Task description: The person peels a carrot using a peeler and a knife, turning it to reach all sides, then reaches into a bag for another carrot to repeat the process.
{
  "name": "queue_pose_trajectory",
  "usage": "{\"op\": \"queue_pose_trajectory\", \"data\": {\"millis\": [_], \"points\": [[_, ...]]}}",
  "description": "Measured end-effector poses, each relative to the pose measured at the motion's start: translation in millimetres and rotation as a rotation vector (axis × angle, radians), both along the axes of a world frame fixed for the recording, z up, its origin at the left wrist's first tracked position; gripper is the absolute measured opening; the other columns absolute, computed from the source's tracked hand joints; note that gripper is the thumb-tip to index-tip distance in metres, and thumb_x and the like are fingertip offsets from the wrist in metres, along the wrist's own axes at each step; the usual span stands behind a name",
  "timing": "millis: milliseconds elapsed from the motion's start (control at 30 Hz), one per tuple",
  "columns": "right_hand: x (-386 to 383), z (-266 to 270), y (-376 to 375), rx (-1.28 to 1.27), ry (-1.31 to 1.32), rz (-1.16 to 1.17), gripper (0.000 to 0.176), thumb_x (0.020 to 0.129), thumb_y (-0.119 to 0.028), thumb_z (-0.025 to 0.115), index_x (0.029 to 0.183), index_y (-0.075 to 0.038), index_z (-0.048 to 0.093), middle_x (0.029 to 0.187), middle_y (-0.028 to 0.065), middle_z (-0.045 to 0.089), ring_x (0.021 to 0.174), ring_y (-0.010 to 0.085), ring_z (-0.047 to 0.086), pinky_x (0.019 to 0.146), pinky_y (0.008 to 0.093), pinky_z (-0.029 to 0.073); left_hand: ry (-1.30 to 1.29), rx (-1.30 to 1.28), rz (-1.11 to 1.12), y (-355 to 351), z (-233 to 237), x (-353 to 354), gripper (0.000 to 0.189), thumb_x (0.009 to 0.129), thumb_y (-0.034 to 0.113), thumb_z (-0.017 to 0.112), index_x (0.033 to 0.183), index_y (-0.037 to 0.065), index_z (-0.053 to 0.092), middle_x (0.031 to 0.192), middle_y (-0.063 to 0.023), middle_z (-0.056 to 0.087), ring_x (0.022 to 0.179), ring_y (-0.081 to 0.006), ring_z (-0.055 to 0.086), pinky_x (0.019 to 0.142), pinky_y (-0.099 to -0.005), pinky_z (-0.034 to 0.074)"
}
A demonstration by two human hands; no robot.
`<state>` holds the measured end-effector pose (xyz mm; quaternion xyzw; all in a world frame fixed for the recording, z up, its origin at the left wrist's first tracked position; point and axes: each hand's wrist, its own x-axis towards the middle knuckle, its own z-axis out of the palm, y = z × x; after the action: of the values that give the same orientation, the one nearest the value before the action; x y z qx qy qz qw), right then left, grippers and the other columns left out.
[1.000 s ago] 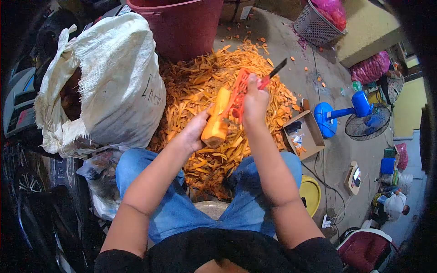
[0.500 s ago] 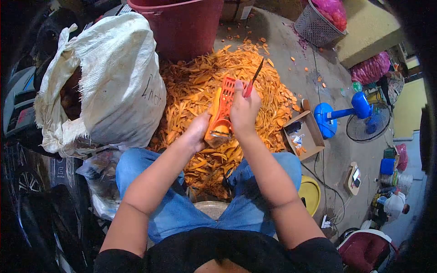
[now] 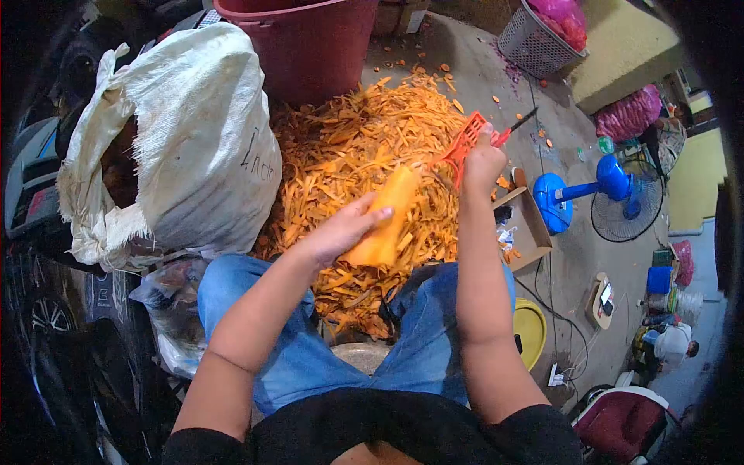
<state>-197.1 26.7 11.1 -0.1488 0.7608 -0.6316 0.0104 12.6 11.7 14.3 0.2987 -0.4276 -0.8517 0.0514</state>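
Observation:
My left hand [image 3: 341, 232] is closed around a thick, peeled orange carrot [image 3: 390, 221], held aslant over the heap of orange peelings [image 3: 333, 167]. To its right, apart from the carrot, my right hand [image 3: 485, 165] grips a red-orange peeler [image 3: 465, 146] with a slotted handle. The same hand also holds a small knife [image 3: 522, 122]; its dark blade points up and right, away from the carrot. My fingers partly cover both handles.
A white woven sack [image 3: 201, 139] stands at the left. Behind the heap is a large dark-red tub [image 3: 310, 54]. On the right are a cardboard box [image 3: 531, 232], a blue fan [image 3: 577, 191] and a yellow lid-like disc [image 3: 529, 333]. Farther off, a person [image 3: 673, 343] is visible.
My right hand has moved right, taking the peeler and knife away from the carrot. My left hand still holds the carrot, now shown with a smooth orange side.

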Motion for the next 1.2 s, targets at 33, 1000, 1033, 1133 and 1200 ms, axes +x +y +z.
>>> {"op": "queue_pose_trajectory", "data": {"millis": [33,1000,1033,1133,1200], "points": [[4.1,1.8,-0.7,-0.003,0.001,0.007,0.029,0.081,-0.023,0.044,0.069,0.003,0.049,0.052,0.0055,0.046,0.049,0.0140,0.042,0.048,0.0288,0.035,0.004,-0.200,0.022,-4.4,-4.7,1.2,0.039,0.077,0.024,0.051,0.107,0.002,0.040,0.090,-0.0067,0.053,0.076,-0.0104,0.052,0.066,-0.0242,0.043],[59.3,2.6,19.2,0.715,0.336,1.054,0.012,0.067,-0.015,0.049,0.072,-0.004,0.050,0.066,0.0181,0.053,0.065,0.0341,0.052,0.058,0.0408,0.040,-0.265,-0.929,-0.001,-40.0,-2.3,4.3,0.039,0.058,0.010,0.064,0.092,0.003,0.047,0.076,-0.0041,0.054,0.068,-0.0121,0.050,0.063,-0.0263,0.041],[57.4,-1.5,18.5,0.664,0.390,1.077,0.012,0.067,-0.015,0.049,0.071,-0.004,0.050,0.065,0.0181,0.053,0.064,0.0342,0.052,0.058,0.0406,0.041,-0.204,-0.862,-0.013,-38.6,-1.6,5.1,0.039,0.058,0.010,0.064,0.092,0.003,0.047,0.075,-0.0038,0.053,0.067,-0.0118,0.049,0.062,-0.0262,0.041],[55.6,-15.1,17.8,0.599,0.408,1.105,0.012,0.067,-0.016,0.049,0.069,-0.004,0.050,0.065,0.0180,0.053,0.064,0.0344,0.052,0.057,0.0401,0.041,-0.141,-0.836,-0.047,-39.0,1.2,7.3,0.037,0.058,0.012,0.063,0.091,0.003,0.048,0.075,-0.0031,0.053,0.066,-0.0112,0.049,0.062,-0.0257,0.041],[57.1,-19.3,17.3,0.584,0.373,1.111,0.012,0.067,-0.016,0.049,0.067,-0.004,0.049,0.064,0.0179,0.053,0.064,0.0345,0.052,0.057,0.0398,0.041,-0.138,-0.880,-0.067,-39.8,4.2,9.2,0.036,0.058,0.012,0.063,0.091,0.003,0.049,0.074,-0.0027,0.053,0.065,-0.0109,0.049,0.061,-0.0255,0.041]]}}
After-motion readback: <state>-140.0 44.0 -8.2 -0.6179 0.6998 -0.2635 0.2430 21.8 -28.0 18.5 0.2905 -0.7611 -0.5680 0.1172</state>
